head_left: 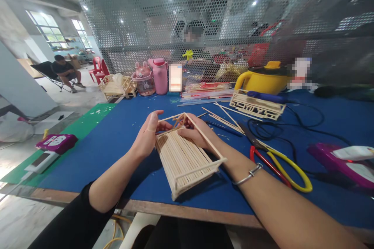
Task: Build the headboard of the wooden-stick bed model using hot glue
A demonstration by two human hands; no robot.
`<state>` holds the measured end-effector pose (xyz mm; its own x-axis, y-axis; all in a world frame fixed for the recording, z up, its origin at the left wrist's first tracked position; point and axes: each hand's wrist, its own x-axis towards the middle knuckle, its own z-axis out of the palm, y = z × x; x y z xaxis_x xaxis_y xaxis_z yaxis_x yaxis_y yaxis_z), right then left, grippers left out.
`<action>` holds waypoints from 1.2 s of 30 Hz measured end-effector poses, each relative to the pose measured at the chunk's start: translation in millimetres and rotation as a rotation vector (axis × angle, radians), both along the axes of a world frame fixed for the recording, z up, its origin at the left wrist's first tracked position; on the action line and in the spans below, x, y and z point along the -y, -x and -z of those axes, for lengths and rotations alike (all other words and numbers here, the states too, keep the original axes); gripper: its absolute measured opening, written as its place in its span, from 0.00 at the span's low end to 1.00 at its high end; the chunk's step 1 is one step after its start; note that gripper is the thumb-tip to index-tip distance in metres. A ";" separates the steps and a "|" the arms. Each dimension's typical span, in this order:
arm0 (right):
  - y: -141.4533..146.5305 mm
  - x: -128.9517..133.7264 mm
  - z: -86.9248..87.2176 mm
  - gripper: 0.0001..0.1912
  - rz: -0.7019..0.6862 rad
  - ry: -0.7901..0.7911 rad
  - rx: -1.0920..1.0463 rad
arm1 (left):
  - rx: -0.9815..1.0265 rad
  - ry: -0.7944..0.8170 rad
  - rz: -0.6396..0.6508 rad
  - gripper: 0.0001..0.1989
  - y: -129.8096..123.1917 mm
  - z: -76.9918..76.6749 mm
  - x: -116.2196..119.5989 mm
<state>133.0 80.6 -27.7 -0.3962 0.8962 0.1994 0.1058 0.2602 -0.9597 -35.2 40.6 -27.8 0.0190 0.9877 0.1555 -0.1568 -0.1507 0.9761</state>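
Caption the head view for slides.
Right hand grips a wooden stick model, left hand at its edge, blue table beneath.

Through my feed, the pale stick-built frame (184, 159) sits gripped at its far end by my left hand (150, 129) and right hand (195, 131); its slatted deck faces up, low rail nearest me.

The near stick model (184, 155) is pale cream and striped lengthwise, the worktop (112, 140) blue, the mat (84, 124) on the left green. The scissors (270, 165) on the right are red-and-yellow handled; the far pot (263, 84) is yellow with a dark lid (261, 71), the far flask (159, 79) pink. The perforated screen (163, 15) is grey, dotted with holes, the near left sleeve (76, 218) black.
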 end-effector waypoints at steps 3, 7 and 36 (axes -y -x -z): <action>-2.4 -0.9 -1.6 0.14 0.001 0.020 -0.014 | -0.014 0.002 -0.015 0.31 1.1 0.6 -0.9; -7.9 -6.3 -3.8 0.17 0.035 0.052 -0.059 | 0.002 0.002 -0.017 0.32 1.6 0.1 -1.5; -3.5 4.3 -6.9 0.09 0.028 -0.111 -0.051 | 0.057 0.060 0.013 0.34 2.3 -3.0 -2.7</action>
